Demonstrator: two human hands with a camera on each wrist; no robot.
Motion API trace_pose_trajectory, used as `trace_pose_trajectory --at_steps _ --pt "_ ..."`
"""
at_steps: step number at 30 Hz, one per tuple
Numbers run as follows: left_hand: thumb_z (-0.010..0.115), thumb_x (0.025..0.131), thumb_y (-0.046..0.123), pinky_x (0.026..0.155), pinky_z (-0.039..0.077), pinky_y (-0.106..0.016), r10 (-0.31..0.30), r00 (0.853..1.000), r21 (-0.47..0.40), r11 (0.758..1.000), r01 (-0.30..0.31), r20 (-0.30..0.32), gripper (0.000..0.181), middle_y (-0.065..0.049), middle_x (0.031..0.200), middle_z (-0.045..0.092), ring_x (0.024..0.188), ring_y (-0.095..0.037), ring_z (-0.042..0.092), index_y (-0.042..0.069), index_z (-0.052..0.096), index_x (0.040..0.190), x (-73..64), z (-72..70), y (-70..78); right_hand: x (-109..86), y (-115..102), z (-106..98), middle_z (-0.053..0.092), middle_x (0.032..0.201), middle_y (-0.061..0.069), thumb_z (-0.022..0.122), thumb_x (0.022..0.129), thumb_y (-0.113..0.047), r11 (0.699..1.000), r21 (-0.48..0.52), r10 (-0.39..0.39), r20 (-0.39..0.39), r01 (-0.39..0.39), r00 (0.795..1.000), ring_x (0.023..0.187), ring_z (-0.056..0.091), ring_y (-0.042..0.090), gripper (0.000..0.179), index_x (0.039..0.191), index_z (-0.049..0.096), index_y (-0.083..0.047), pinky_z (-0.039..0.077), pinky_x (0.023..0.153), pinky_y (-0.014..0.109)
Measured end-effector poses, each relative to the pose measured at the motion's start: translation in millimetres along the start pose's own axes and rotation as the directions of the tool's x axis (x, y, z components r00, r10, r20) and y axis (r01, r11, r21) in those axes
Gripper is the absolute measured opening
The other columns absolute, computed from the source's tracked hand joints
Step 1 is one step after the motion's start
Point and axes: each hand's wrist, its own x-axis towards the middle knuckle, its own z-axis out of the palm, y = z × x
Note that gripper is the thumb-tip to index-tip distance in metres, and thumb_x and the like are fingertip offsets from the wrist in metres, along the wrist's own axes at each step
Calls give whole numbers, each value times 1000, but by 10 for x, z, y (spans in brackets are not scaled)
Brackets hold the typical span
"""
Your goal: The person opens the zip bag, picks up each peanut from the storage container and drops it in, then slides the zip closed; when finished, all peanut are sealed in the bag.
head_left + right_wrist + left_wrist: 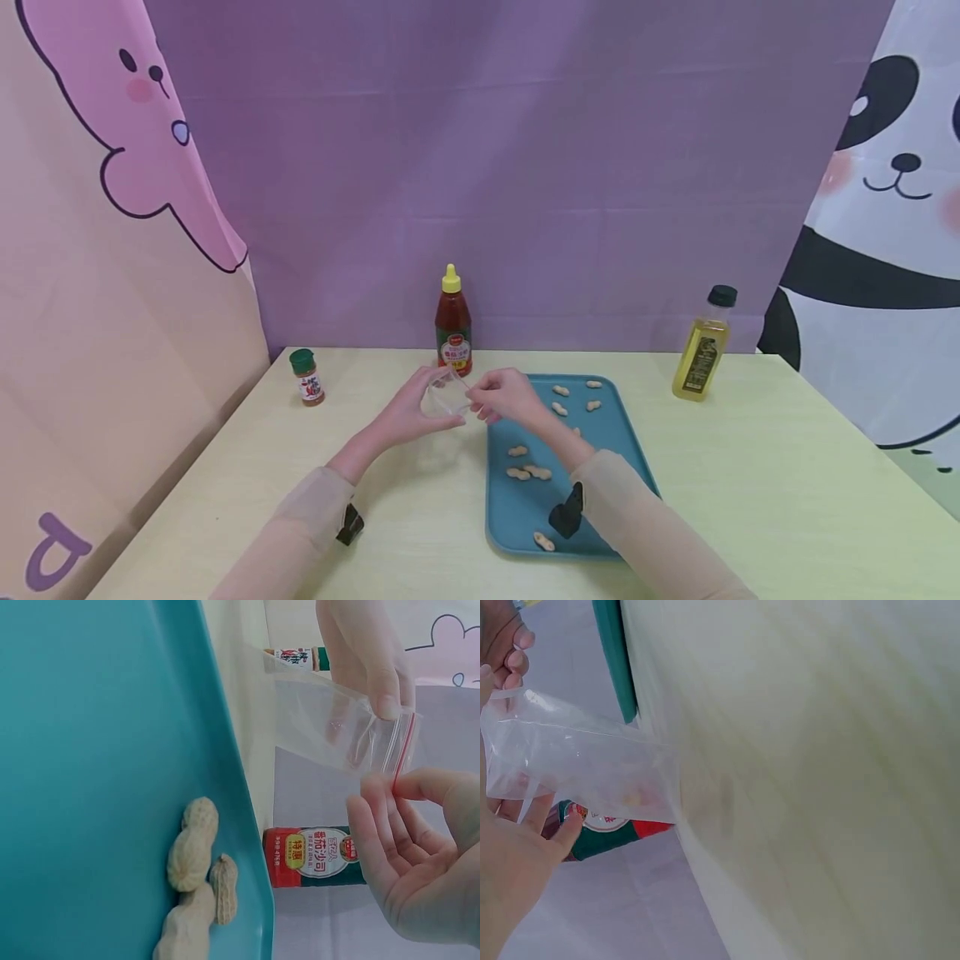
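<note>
**Clear flat plastic bag (pixel 448 393) w/ red zip line, held up**

Bag sits btwn the two hands, long axis approx. vertical, zip end up. L hand (pixel 408 410) grips its side; R hand (pixel 510 396) pinches zip edge. Neither clearly nearer. Blue rectangular tray (pixel 517 517) w/ tan unshelled peanuts (pixel 517 451) is just R of bag.

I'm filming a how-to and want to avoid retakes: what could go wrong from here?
The clear zip-lock bag might slip: the right hand pinches only its edge near the red zip line.
The tomato ketchup bottle stands close behind the left hand, so a jerk could tip it.
The right sleeve crosses the blue tray, where it may brush loose peanuts aside.
</note>
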Motion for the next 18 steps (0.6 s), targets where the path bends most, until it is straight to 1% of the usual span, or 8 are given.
trace_pose_trajectory --at_steps 4,8,10,13,18 --pt "79 74 31 98 44 -50 -11 1000 1 1000 11 13 76 -7 126 51 115 -25 50 11 43 138 -9 -1 -22 -7 24 -13 71 77 9 66 88 -20 1000 15 -6 1 6 1000 63 66 15 17 89 69 -4 58 59 30" --pt "79 75 27 97 45 -47 -19 1000 1 1000 19 12 75 -6 129 50 117 -24 49 13 43 138 -15 -13 -40 -8 53 -30 71 80 10 65 88 -20 999 38 -23 30 22 999 66 66 16 17 92 69 -4 58 62 30" --pt "79 75 25 98 46 -46 -20 1000 4 1000 20 14 75 -6 132 49 118 -24 48 13 42 139 -15 -18 -43 -10 69 -46 70 82 11 64 89 -20 998 42 -40 48 38 998 69 67 20 19 94 69 -3 58 64 31" --pt "79 75 22 99 45 -46 -8 1000 6 1000 8 18 77 -8 134 48 120 -26 48 11 40 140 -9 -17 -46 -18 89 -81 70 86 12 63 90 -21 997 36 -68 68 66 995 76 68 26 20 97 69 -3 58 68 32" --pt "79 75 19 100 44 -48 12 1000 -1 1000 -12 25 79 -10 135 47 121 -28 48 7 38 141 -2 -11 -33 -42 117 -178 70 96 14 61 92 -20 992 25 -126 75 125 989 87 67 29 24 105 67 -1 58 76 35"
